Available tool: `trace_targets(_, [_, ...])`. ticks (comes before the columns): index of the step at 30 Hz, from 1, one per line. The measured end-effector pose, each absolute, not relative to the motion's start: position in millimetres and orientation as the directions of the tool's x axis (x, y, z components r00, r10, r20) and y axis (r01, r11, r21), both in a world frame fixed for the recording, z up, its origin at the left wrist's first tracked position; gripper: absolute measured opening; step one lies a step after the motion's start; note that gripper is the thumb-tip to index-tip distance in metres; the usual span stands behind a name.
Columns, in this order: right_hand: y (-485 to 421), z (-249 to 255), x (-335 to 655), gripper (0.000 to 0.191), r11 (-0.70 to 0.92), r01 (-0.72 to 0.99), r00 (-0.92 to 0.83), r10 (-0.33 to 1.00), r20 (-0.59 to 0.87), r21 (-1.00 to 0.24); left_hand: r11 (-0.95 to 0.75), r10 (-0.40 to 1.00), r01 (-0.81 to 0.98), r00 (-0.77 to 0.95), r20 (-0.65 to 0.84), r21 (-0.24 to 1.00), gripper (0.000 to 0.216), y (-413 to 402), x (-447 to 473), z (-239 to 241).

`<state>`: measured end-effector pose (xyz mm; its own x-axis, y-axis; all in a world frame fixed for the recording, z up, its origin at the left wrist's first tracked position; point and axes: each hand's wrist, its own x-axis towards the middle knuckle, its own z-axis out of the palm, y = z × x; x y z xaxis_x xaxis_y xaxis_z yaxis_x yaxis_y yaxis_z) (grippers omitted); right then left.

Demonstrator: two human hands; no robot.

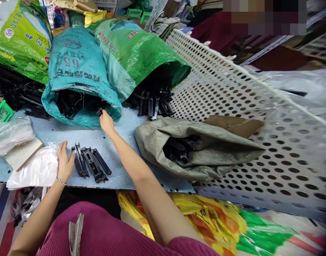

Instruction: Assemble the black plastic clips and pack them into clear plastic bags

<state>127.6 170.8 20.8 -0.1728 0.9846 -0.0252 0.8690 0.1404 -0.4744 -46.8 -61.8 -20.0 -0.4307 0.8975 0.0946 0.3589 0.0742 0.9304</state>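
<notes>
My right hand reaches to the mouth of the teal woven sack, with its fingers closed on a small black plastic part at the sack's opening. My left hand rests flat on the blue table, fingers stretched out, touching the left side of a small pile of black plastic clips. More black parts fill the teal sack.
A green sack and a grey sack also spill black parts. White plastic bags and a card lie at the left, with a green crate. A white perforated panel stands at the right. Another person sits behind it.
</notes>
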Motion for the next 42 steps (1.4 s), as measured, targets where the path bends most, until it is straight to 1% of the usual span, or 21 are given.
trace_targets(2, [122,16,139,0.047,0.262,0.732,-0.218,0.965,0.148,-0.628,0.033,0.905,0.192,-0.422,0.051,0.981,0.059,-57,-42,-1])
trace_targets(4, [64,10,147,0.042,0.417,0.536,-0.293,0.907,0.302,-0.734,0.031,0.939,-0.125,-0.336,-0.072,0.992,0.061,-46,-33,21])
trace_targets(5, [36,9,151,0.039,0.480,0.453,-0.345,0.871,0.349,-0.751,0.056,0.950,-0.293,-0.278,-0.141,0.955,0.062,-40,-28,31])
trace_targets(7, [-7,10,156,0.034,0.550,0.312,-0.511,0.785,0.351,-0.775,0.120,0.950,-0.528,-0.184,-0.251,0.841,0.060,-29,-21,49])
trace_targets(9, [-23,18,159,0.033,0.512,0.254,-0.553,0.773,0.312,-0.820,0.163,0.939,-0.584,-0.156,-0.307,0.795,0.051,-25,-16,60])
trace_targets(11, [-14,30,157,0.037,0.470,0.290,-0.464,0.831,0.308,-0.834,0.199,0.942,-0.528,-0.129,-0.310,0.825,0.042,-31,-13,65])
trace_targets(13, [10,43,149,0.045,0.502,0.362,-0.386,0.848,0.364,-0.786,0.240,0.949,-0.457,-0.077,-0.307,0.856,0.038,-40,-9,68])
trace_targets(15, [34,53,136,0.053,0.532,0.393,-0.401,0.833,0.381,-0.750,0.257,0.949,-0.429,-0.055,-0.310,0.866,0.037,-47,-7,68])
trace_targets(18, [46,61,118,0.059,0.390,0.314,-0.464,0.859,0.218,-0.866,0.204,0.946,-0.422,-0.147,-0.288,0.883,0.037,-48,-11,68])
trace_targets(20, [34,59,112,0.060,0.299,0.240,-0.541,0.831,0.129,-0.924,0.170,0.936,-0.422,-0.213,-0.279,0.890,0.036,-45,-19,68])
trace_targets(22, [11,52,113,0.058,0.403,0.211,-0.635,0.749,0.189,-0.891,0.164,0.926,-0.460,-0.234,-0.298,0.873,0.037,-43,-27,70])
trace_targets(24, [-15,41,117,0.052,0.591,0.221,-0.691,0.656,0.303,-0.776,0.182,0.923,-0.509,-0.208,-0.325,0.841,0.040,-44,-31,73])
trace_targets(26, [-34,29,120,0.049,0.680,0.258,-0.715,0.613,0.338,-0.687,0.183,0.929,-0.496,-0.196,-0.314,0.849,0.044,-47,-32,75])
trace_targets(28, [-40,23,121,0.046,0.660,0.287,-0.756,0.601,0.260,-0.694,0.108,0.930,-0.394,-0.285,-0.233,0.913,0.052,-52,-38,72])
trace_targets(31, [-13,28,117,0.041,0.600,0.334,-0.807,0.581,0.108,-0.727,0.005,0.871,-0.188,-0.481,-0.097,0.982,0.077,-60,-59,51])
trace_targets(32, [6,31,113,0.039,0.587,0.373,-0.787,0.610,0.091,-0.718,0.032,0.850,-0.133,-0.519,-0.097,0.991,0.079,-63,-66,40])
trace_targets(34, [55,39,103,0.037,0.539,0.514,-0.657,0.748,0.097,-0.667,0.146,0.821,-0.022,-0.555,-0.134,0.989,0.070,-67,-76,15])
trace_targets(36, [112,43,89,0.043,0.419,0.703,-0.448,0.888,0.100,-0.574,0.240,0.820,0.113,-0.555,-0.139,0.964,0.061,-69,-73,-11])
trace_targets(38, [166,43,75,0.051,0.281,0.813,-0.298,0.953,0.049,-0.510,0.243,0.849,0.260,-0.524,-0.075,0.935,0.058,-69,-60,-31])
trace_targets(40, [207,41,67,0.049,0.160,0.831,-0.217,0.975,-0.046,-0.532,0.184,0.891,0.375,-0.455,0.007,0.909,0.062,-68,-47,-43])
trace_targets(42, [229,37,69,0.041,0.089,0.774,-0.175,0.982,-0.077,-0.627,0.130,0.917,0.425,-0.395,0.054,0.896,0.066,-68,-41,-47])
